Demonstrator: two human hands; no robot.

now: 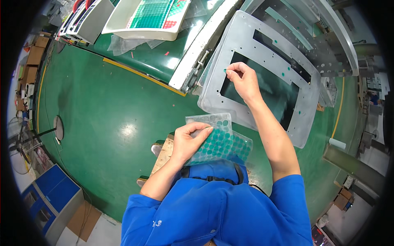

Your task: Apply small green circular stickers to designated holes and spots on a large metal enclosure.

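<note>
My left hand [188, 142] pinches the upper part of a clear sheet of round green stickers [217, 143] in front of my waist. The sheet's upper end has several bare circles. A second sheet's corner shows beside it. My right hand [245, 83] has thumb and forefinger closed on a small round green sticker [225, 70]. That hand is over the left side of a pale grey panel [211, 92] with small holes, a large rectangular opening and a narrower one. Several green dots [283, 74] sit on the panel. Whether the pinched sticker touches the panel, I cannot tell.
A white tray [139, 35] with sheets of green and red stickers stands on a green belt table [123, 49] at the far left. Another grey frame [349, 45] rises behind the panel. A standing fan [20, 143] is at the left, above a blue-topped cabinet [57, 188].
</note>
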